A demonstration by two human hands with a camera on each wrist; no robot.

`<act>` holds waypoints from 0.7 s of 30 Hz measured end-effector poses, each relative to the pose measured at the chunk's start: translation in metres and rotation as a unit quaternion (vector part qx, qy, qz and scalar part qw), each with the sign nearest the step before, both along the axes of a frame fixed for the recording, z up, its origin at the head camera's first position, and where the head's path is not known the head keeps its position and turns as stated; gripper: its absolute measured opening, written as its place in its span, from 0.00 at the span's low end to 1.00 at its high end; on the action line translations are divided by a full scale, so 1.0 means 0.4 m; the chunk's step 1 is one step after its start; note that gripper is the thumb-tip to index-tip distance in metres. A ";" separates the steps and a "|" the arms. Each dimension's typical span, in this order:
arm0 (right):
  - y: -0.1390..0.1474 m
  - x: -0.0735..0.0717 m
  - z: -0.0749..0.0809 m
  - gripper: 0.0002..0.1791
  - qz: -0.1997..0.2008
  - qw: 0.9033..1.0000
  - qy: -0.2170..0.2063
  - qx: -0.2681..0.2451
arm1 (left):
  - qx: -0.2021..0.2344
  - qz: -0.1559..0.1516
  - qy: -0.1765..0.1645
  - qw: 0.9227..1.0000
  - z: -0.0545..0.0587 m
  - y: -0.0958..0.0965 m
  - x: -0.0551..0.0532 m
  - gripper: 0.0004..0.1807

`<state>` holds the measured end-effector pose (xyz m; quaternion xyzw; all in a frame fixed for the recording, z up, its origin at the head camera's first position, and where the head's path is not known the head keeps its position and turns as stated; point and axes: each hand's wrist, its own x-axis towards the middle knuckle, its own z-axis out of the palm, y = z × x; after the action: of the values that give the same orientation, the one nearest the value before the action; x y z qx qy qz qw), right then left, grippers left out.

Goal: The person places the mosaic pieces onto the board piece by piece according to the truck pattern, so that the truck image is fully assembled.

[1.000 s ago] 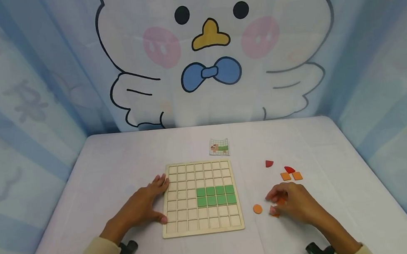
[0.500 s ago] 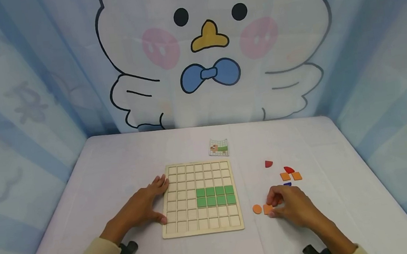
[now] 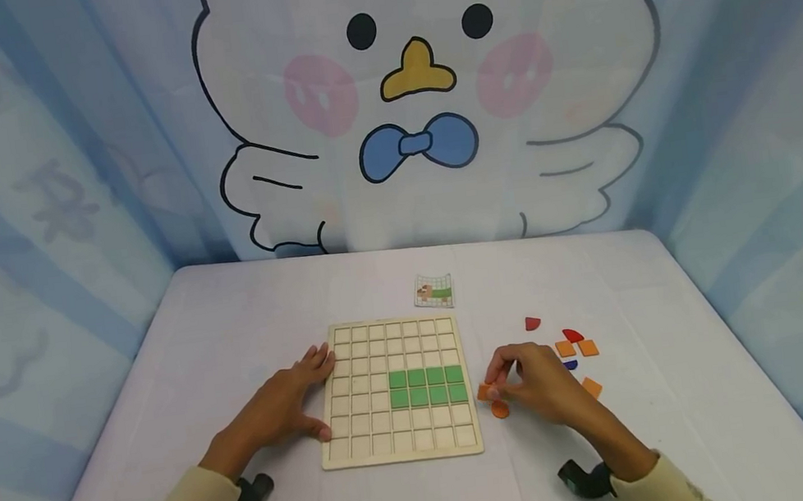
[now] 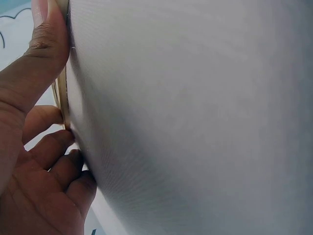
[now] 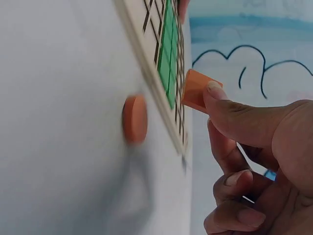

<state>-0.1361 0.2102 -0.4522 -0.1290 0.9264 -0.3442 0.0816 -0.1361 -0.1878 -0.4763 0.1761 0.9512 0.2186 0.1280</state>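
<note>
Between thumb and index finger, my right hand (image 3: 535, 380) pinches an orange square tile (image 5: 198, 90), held off the table just right of the wooden grid board (image 3: 365, 449). An orange round tile (image 3: 500, 409) lies beneath that hand, apart from it. My left hand (image 3: 278, 409) rests against the board's left edge, thumb and fingers spread along it; the left wrist view shows the thumb on the board's rim (image 4: 63, 93). Green square tiles (image 3: 427, 386) fill two short rows at the board's right side.
Right of the board lie red quarter-round tiles (image 3: 532, 323), orange square tiles (image 3: 565, 348), a blue piece (image 3: 570, 364) and another orange tile (image 3: 592, 387) partly behind the right wrist. A small picture card (image 3: 433, 291) lies behind the board.
My right hand has picked up the orange square tile and carried it left toward the board, uncovering the blue piece and another orange tile. The left hand stays put.
</note>
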 end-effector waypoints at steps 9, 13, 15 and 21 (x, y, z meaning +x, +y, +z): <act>-0.136 -0.032 0.002 0.10 0.040 0.998 -0.006 -0.053 | 0.003 -0.005 -0.002 1.000 0.001 -0.002 -0.003 0.69; -0.189 -0.047 -0.006 0.09 0.067 0.996 -0.005 -0.062 | 0.003 -0.002 -0.005 1.000 0.002 -0.002 -0.001 0.69; -0.214 -0.054 -0.011 0.09 0.081 0.995 -0.001 -0.062 | 0.002 -0.002 -0.005 1.000 0.001 -0.001 -0.001 0.69; -0.280 -0.071 -0.027 0.08 0.098 0.994 0.006 -0.051 | -0.002 -0.001 -0.007 1.000 0.002 0.002 -0.002 0.68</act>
<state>-0.1644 0.0982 -0.4628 -0.2255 0.8909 -0.3805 0.1030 -0.1367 -0.1869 -0.4755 0.1754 0.9504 0.2181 0.1355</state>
